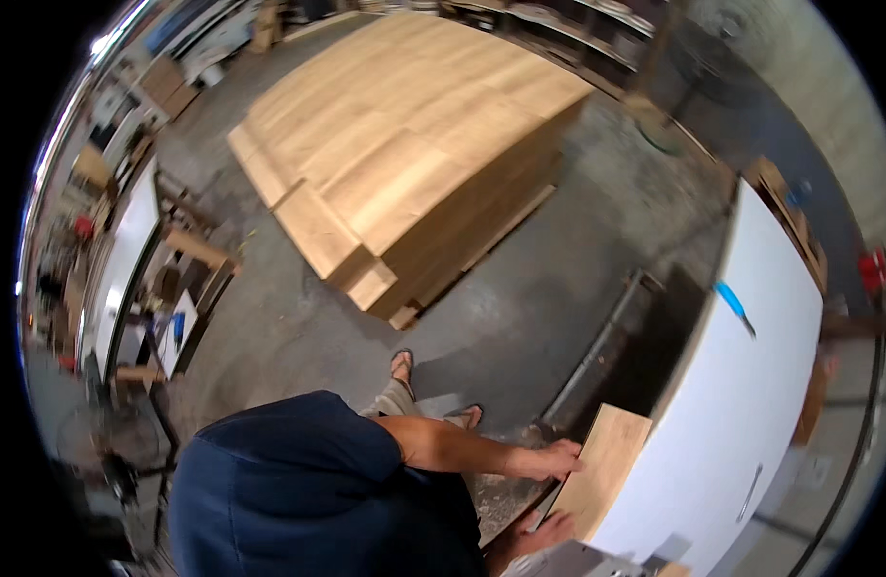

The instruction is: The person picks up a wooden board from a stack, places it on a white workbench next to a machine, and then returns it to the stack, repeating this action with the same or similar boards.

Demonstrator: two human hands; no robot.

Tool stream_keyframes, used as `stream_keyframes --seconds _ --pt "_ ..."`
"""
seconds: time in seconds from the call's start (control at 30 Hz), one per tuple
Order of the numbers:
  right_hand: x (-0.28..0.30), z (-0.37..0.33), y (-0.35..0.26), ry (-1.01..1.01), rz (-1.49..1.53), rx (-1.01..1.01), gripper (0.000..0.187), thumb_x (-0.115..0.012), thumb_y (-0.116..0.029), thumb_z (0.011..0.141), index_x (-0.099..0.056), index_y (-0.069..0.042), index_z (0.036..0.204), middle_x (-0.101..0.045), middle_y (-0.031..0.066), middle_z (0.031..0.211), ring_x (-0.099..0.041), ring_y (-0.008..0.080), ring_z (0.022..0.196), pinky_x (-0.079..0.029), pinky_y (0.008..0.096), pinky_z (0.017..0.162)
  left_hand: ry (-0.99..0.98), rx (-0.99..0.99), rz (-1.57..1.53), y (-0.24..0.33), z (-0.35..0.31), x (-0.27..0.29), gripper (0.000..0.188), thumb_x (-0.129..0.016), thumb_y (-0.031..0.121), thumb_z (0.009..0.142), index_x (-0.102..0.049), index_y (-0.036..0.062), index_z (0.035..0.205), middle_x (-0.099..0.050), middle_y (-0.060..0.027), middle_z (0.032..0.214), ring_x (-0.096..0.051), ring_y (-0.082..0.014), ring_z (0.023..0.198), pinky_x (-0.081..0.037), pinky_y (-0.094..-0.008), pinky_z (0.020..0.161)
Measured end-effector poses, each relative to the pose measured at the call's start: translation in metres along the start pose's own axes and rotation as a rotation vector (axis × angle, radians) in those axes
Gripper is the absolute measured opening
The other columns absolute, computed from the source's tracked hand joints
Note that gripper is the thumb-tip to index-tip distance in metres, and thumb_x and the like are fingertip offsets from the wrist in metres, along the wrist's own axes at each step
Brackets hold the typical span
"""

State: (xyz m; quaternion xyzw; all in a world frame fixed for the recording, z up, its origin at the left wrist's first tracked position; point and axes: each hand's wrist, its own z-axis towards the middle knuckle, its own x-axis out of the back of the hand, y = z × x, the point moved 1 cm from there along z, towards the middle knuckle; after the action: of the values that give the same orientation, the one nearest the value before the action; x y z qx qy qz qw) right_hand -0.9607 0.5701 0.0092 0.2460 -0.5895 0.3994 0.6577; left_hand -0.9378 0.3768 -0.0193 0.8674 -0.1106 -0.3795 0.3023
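A short wood-grain board (611,462) lies along the near edge of a white tabletop (741,385), at the lower right. My left hand (556,460) grips its near long edge, fingers bent over the side. Lower down, my right hand (550,534) holds the same edge near the board's other end, its fingers partly hidden. Just beside that hand, a grey metal piece (577,562) cuts into the bottom of the view. Farther along the white top lie a blue-handled tool (734,308) and a slim metal wrench (750,492).
A large stack of wood-grain boards (414,125) stands on the concrete floor ahead, with offcuts at its near corner. Under the tabletop runs a metal bar (592,346). At left are a fan (111,442) and another white-topped bench (125,269); shelves (597,29) line the back.
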Motion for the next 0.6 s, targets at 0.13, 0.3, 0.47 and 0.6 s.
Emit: stream_keyframes --seconds 0.13,0.3,0.47,0.6 --pt "0.005 0.034 -0.039 0.016 0.101 0.014 0.057 -0.048 -0.034 0.090 -0.035 0.004 0.131 -0.028 0.0291 0.135 -0.033 0.0435 0.122 -0.024 0.0486 0.102 0.046 -0.074 -0.265 0.025 -0.052 0.068 0.029 -0.058 0.012 0.084 -0.054 -0.0003 0.110 -0.059 -0.0082 0.103 -0.056 -0.0198 0.098 -0.048 -0.0374 0.084" --pt "-0.064 0.071 -0.123 -0.418 0.995 -0.258 0.050 -0.058 -0.011 0.084 -0.035 0.004 0.125 -0.054 0.0132 0.108 -0.054 0.0186 0.088 -0.046 0.0284 0.071 0.293 -0.388 -0.454 0.046 -0.151 0.197 0.028 -0.052 0.009 0.088 -0.051 0.0037 0.116 -0.057 -0.0082 0.111 -0.055 -0.0214 0.102 -0.048 -0.0398 0.084" --pt "-0.097 0.073 -0.284 -1.019 1.445 -0.305 0.023 -0.058 -0.007 0.082 -0.052 0.000 0.103 -0.057 0.0037 0.089 -0.053 0.0128 0.072 -0.045 0.0263 0.064 0.707 -0.552 -0.524 0.074 -0.257 0.303 0.028 -0.051 0.010 0.089 -0.051 0.0026 0.115 -0.059 -0.0100 0.109 -0.056 -0.0233 0.100 -0.048 -0.0411 0.084" --pt "-0.125 0.065 -0.387 -1.143 1.344 -0.168 0.018 -0.060 -0.010 0.083 -0.054 -0.002 0.098 -0.058 0.0026 0.086 -0.054 0.0118 0.069 -0.046 0.0253 0.059 0.965 -0.569 -0.581 0.102 -0.305 0.372 0.027 -0.050 0.012 0.090 -0.053 0.0026 0.114 -0.060 -0.0098 0.106 -0.058 -0.0216 0.095 -0.049 -0.0380 0.081"
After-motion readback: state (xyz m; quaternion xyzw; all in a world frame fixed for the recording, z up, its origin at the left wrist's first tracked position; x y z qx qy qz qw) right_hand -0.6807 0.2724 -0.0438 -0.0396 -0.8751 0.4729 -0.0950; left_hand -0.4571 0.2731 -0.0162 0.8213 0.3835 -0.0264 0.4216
